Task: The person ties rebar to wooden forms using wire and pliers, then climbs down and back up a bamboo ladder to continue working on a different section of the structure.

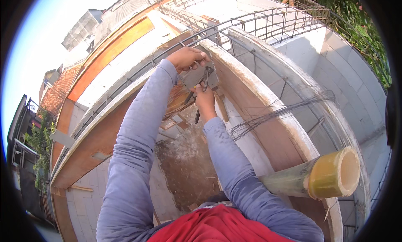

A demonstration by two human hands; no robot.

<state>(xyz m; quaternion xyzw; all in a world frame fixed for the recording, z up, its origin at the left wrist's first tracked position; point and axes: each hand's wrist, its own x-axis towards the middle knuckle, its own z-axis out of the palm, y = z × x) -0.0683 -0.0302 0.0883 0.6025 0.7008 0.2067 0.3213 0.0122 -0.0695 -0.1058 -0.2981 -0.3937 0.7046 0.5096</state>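
My right hand (204, 101) is closed around a pair of dark pincers (206, 78). Their jaws point up toward the corner of the wooden boards, and the handles stick out below the fist. Just above the jaws, my left hand (188, 59) reaches over the corner with its fingers curled in. Whatever its fingertips pinch, if anything, is too small to make out. Steel reinforcing bars (183, 43) run right behind the left hand. A bundle of thin dark tie wire (289, 112) hangs across the board to the right of my right forearm.
A thick bamboo pole (293, 177) juts out at the lower right. Formwork boards (259, 89) flank my arms. A rebar cage (268, 26) stretches along the far wall tops. Far below lies a dusty floor (186, 171) with wood scraps. Block walls (351, 78) stand at right.
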